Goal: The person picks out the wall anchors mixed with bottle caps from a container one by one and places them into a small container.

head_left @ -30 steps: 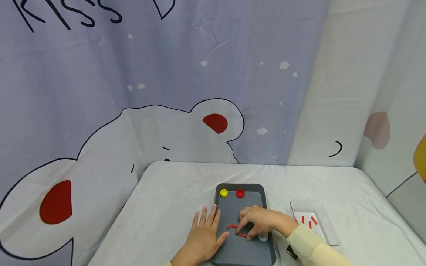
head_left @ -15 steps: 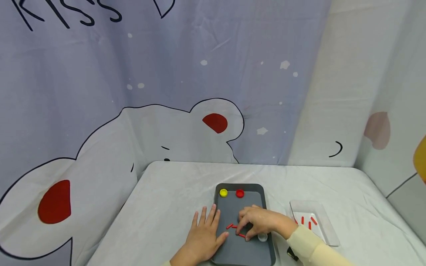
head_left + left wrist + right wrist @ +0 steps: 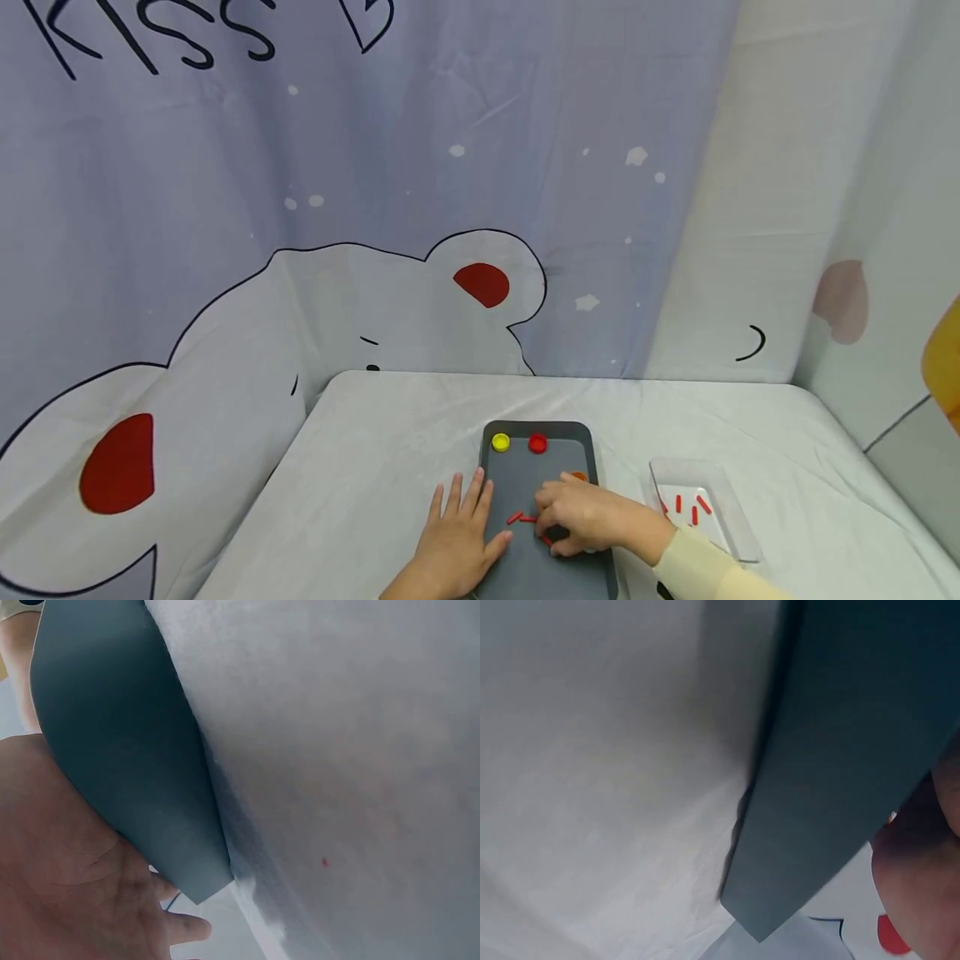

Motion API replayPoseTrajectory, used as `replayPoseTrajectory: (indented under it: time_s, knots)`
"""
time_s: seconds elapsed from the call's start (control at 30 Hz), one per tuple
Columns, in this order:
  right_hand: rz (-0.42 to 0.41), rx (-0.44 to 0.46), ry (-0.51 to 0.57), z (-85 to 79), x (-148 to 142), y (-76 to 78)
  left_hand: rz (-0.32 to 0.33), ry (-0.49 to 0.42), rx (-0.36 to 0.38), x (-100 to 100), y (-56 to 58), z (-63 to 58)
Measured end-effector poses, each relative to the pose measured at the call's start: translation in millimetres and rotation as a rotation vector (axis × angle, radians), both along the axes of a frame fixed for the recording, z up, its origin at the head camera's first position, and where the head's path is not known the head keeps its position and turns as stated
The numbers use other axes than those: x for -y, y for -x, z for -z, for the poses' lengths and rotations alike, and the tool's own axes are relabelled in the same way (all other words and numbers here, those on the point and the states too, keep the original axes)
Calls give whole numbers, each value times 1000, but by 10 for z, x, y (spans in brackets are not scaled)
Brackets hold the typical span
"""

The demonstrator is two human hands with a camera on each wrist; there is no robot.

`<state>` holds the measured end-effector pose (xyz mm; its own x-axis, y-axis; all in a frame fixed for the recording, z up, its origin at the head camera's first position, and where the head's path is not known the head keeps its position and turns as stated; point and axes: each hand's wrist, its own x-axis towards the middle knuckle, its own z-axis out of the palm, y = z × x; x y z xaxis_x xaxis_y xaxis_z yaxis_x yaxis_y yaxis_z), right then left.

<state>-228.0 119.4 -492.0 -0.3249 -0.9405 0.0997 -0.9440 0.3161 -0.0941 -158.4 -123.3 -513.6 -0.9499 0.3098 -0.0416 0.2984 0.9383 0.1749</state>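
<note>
A grey tray lies on the cloth-covered table. My left hand is spread flat at its left side, fingers straight, touching the rim. Over the tray, my right hand pinches a small red stick between thumb and index finger, low against the tray floor. Two more red sticks, one slanted and one level, lie end to end just left of those fingers. In the left wrist view the palm is beside the tray's outer wall. The right wrist view shows only part of the right hand.
A yellow cap and a red cap sit at the tray's far end. An orange cap peeks out behind the right hand. To the right stands a clear box with several red sticks. A small black object lies partly under the sleeve.
The right index finger has moved closer to the thumb, and the pinched stick has turned to a steeper slant. The orange cap has come into sight. The left hand stays put.
</note>
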Motion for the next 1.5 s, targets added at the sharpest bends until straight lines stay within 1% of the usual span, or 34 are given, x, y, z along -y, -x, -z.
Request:
replayPoseTrajectory:
  time_s: [0.07,0.17,0.3,0.37,0.47,0.53,0.6,0.77,0.83,0.9,1.03,1.07,1.2,1.37,1.5]
  knots:
    - [22,56,42,-45,-14,-29,-3,1,7,1,0,8]
    - [55,158,143,-143,-65,-79,-9,2,19,-3,0,12]
    - [66,231,351,-237,-201,-134,-19,9,17,-13,-4,16]
    - [75,256,470,-255,-295,-166,-21,8,11,-15,-2,24]
    - [122,304,619,-253,-440,-225,-17,-1,0,-9,3,44]
    - [168,330,685,-236,-541,-267,-13,-5,-8,-3,9,57]
    - [230,355,728,-210,-639,-308,-7,-9,-11,4,14,71]
    - [404,406,778,-167,-903,-398,0,-5,-7,13,-1,64]
    - [464,441,791,-187,-1015,-430,0,1,-3,16,-15,47]
    - [526,456,803,-219,-1125,-458,-2,1,1,17,-22,33]
    - [622,489,835,-264,-1321,-494,-1,2,-3,23,-12,34]
    - [644,483,841,-266,-1363,-499,-1,2,-4,22,-9,32]
    - [720,505,854,-279,-1520,-519,0,4,-14,18,-2,27]
    - [809,525,835,-280,-1672,-525,-4,-5,-27,10,-1,26]
    - [846,524,815,-256,-1748,-515,-4,-8,-29,9,0,29]
